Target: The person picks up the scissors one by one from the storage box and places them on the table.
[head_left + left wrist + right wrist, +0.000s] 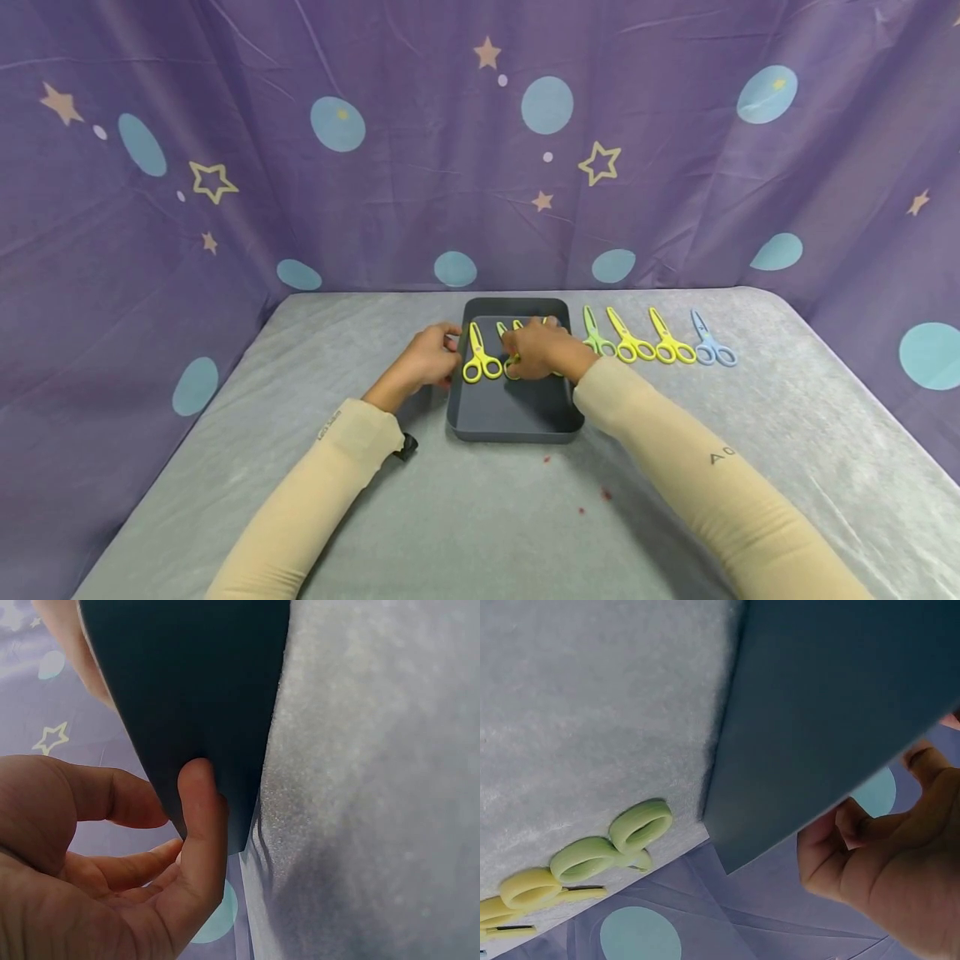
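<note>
A dark grey tray (517, 417) lies on the table with several scissors in it. At its left is a pair of yellow scissors (482, 365). Green scissors (502, 328) beside them are partly covered by my right hand (538, 350), which reaches down into the tray. More yellow scissors show only in part around that hand. The tray wall hides its fingertips in the right wrist view, so whether they pinch anything does not show. My left hand (431, 357) touches the tray's left wall from outside, one finger (201, 802) lying against it.
Right of the tray, a row on the grey cloth-covered table (480, 517) holds green scissors (597, 344), two yellow scissors (630, 347) and blue scissors (712, 348). Small red marks dot the cloth in front. A purple patterned curtain (465, 167) stands behind.
</note>
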Motion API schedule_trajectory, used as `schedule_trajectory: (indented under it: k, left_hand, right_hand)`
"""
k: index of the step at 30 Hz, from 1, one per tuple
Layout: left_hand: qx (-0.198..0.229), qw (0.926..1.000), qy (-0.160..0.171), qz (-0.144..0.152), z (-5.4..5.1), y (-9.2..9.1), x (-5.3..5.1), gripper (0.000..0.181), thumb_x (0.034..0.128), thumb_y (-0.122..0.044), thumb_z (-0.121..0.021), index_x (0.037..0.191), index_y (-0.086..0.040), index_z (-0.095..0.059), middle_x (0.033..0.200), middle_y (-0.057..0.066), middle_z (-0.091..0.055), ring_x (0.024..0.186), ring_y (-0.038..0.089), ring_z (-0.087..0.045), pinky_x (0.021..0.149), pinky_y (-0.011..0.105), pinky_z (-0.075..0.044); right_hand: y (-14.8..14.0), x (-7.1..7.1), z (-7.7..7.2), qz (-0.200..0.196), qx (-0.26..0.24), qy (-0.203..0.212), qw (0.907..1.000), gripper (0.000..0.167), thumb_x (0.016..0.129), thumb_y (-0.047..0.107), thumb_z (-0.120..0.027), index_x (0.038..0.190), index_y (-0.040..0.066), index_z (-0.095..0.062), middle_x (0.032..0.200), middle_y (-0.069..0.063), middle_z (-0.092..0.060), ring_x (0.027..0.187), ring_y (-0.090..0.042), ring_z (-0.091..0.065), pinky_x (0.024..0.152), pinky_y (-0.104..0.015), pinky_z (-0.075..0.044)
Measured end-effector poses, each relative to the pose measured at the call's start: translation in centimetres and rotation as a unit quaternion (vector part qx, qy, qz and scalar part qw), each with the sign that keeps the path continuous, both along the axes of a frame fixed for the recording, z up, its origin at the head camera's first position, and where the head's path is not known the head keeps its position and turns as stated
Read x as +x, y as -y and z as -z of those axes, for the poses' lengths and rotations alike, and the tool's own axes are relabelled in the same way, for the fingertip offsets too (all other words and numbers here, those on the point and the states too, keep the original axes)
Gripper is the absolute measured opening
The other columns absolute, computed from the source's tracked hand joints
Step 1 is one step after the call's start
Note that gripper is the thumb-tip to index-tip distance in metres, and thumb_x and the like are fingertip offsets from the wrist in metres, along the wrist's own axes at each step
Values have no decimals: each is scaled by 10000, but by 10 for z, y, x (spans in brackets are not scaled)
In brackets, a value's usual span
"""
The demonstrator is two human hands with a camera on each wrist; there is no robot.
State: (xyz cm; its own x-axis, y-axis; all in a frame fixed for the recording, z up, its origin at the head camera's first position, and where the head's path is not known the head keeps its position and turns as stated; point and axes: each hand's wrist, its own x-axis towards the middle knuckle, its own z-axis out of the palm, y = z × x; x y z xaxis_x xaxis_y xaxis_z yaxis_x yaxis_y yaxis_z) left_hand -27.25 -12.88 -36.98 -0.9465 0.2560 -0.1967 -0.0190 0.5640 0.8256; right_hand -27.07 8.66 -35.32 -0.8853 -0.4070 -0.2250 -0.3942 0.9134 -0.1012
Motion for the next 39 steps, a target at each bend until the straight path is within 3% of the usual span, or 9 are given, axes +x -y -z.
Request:
schedule_trajectory:
  k: [9, 16, 22, 29, 39]
  left_hand:
    - [-50, 10000, -64, -3, 2, 0, -1, 580, 961, 1, -569, 1522, -37, -428, 1219, 171, -506, 849, 323, -683, 587, 387, -628]
    - [-80, 9999, -112, 13, 2, 1, -1, 575, 965, -7, -576, 1521, -38, -429, 1222, 171, -504, 862, 330, -681, 593, 399, -630]
    - [-79, 9999, -84, 36, 2, 1, -1, 574, 975, -6, -568, 1529, -37, -420, 1209, 167, -496, 859, 329, -670, 608, 414, -631]
    - [-49, 10000, -49, 20, 2, 1, 0, 578, 974, -2, -565, 1532, -43, -419, 1196, 159, -499, 851, 334, -672, 611, 421, -630]
    - [-33, 9999, -106, 15, 3, 0, 0, 575, 965, 0, -570, 1522, -37, -432, 1183, 157, -509, 831, 321, -668, 614, 426, -633]
  right_hand:
    - [-1, 1, 0, 141, 191, -148, 9996, 243, 915, 415, -720, 1013, 220, -614, 1097, -126, -538, 1062, -411, -439, 781, -520, -478]
    - [-2, 3, -2, 199, 218, -478, 9984, 309, 917, 473, -733, 1010, 214, -591, 1073, -133, -524, 1019, -390, -443, 719, -483, -492]
    - [-4, 5, -5, 365, -67, -676, 9970, 355, 885, 478, -778, 974, 203, -572, 1061, -152, -496, 1021, -406, -431, 722, -497, -478]
    - [-7, 11, -5, 596, -393, -1195, 9903, 372, 836, 444, -821, 1013, 189, -614, 1062, -175, -508, 1013, -437, -445, 777, -575, -504]
    - [-18, 23, -6, 571, -549, -1723, 9818, 318, 825, 356, -816, 988, 163, -622, 964, -162, -507, 892, -402, -456, 657, -509, -505]
